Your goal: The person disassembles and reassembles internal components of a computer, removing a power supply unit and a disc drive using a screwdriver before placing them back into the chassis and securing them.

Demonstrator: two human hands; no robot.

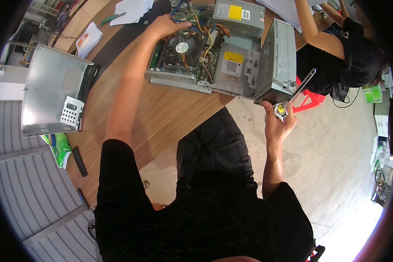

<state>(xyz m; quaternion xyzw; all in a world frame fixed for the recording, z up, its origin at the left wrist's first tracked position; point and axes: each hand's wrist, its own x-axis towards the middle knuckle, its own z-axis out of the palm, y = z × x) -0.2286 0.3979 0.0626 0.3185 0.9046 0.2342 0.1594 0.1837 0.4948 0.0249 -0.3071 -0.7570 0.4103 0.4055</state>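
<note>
- The right hand (278,124) is at the near-right corner of the open silver sheet-metal computer case (181,84). It is closed around a slim silver metal tool (305,83) with a yellow-and-white piece (280,111) at its base; the tool's exact kind cannot be told. The thumb is at the lower corner of the black-and-silver upright front section (276,56), the case's right end.
- The case lies on the brown wood-grain table (161,118), ahead of both hands' forearms and between the hands, its near-right corner at the table edge.
- Judged handling: heavy and stiff overall, with thin sheet edges that may be sharp. Sound holds are the outer metal rim and the front section's solid lower corner.
- Within the case, the black square cooling fan (182,49) and the thin coloured wires (208,48) look fragile; neither appears a fit place to grip.
- The left hand (167,27) lies over the case's far-left part, thumb extended toward blue cables (197,29). Whether its fingers are closed on anything cannot be told.
- The grey metal power supply box (239,19), at the case's far side, is probably its heaviest part.
</note>
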